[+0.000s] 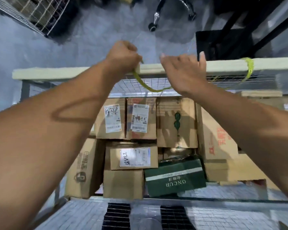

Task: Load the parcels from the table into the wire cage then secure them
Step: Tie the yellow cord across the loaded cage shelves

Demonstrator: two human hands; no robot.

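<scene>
I look down into the wire cage (140,85), which holds several cardboard parcels (140,118) and a dark green box (175,178). A pale bar (73,73) runs along the cage's far top edge. A yellow-green cord (148,87) is wound round the bar at the right (248,67) and sags across the far mesh. My left hand (123,55) grips the cord's free end at the bar. My right hand (183,70) reaches over the bar with fingers spread, holding nothing that I can see.
A second wire cage (40,14) stands on the grey floor at the far left. A chair base with castors (156,22) and a black frame (223,42) lie beyond the bar. The cage's near mesh wall (73,214) is at the bottom.
</scene>
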